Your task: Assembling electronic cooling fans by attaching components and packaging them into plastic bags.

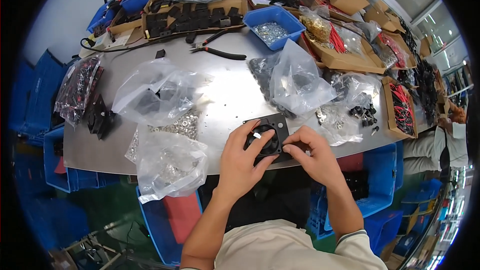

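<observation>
**Inspector:** Head view, taken looking down. Both hands are on a black square fan frame (pixel 268 137) resting at the near edge of the grey table (pixel 225 95), at about 6 o'clock of the tabletop. Report the hold.

**Assistant:** The left hand (pixel 240 162) lies over the frame's left half with its fingers curled across the round opening, thumb and forefinger closed on the rim. The right hand (pixel 314 157) pinches the frame's right edge at about 3 o'clock of the fan. Whether a small fastener sits between those fingertips I cannot tell; they cover the spot.

**Inspector:** Surroundings?

**Assistant:** A clear bag of silver washers (pixel 170 162) lies near the left hand at 9 o'clock. A second clear bag of black parts (pixel 295 82) sits just beyond the frame at 12 o'clock. Further back are black pliers (pixel 220 50) and a blue bin of small metal parts (pixel 274 27), both well apart from the hands.

**Inspector:** Judgement on technique?

**Assistant:** In my view the frame should stay flat on the table, not hang past the edge, so the left hand steadies it while the right works the corner. Left fingers are better kept off the blades and the hub. Any small part should be seated square before pressure goes on, since a drop here falls between the blue crates (pixel 380 180) below.
</observation>
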The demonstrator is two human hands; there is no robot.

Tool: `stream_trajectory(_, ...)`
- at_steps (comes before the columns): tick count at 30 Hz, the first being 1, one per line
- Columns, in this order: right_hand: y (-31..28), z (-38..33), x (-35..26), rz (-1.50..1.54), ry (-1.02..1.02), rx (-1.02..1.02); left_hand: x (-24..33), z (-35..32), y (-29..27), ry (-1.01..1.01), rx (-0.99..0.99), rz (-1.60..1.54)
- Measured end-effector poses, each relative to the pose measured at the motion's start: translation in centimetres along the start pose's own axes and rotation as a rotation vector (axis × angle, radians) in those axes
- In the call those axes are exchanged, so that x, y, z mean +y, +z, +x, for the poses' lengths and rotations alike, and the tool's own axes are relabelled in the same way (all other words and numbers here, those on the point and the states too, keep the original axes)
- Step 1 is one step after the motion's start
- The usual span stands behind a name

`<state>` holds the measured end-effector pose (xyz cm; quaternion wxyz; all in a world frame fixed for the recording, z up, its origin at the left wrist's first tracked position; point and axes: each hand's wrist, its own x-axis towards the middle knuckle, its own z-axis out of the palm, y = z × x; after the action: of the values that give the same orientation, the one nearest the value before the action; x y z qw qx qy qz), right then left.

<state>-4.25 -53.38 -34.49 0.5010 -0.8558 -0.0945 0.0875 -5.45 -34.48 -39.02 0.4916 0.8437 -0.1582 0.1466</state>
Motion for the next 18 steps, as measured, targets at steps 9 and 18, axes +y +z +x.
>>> stream_trajectory(9,0.1,0.1,-3.7,-0.03,-0.256,0.029,-0.4,-0.3,0.1,0.04,-0.007,0.035)
stream_trajectory(18,18.4,4.4,-8.9,-0.45,-0.706,-0.388,-0.1,-0.4,0.0,-0.018,0.007,0.09)
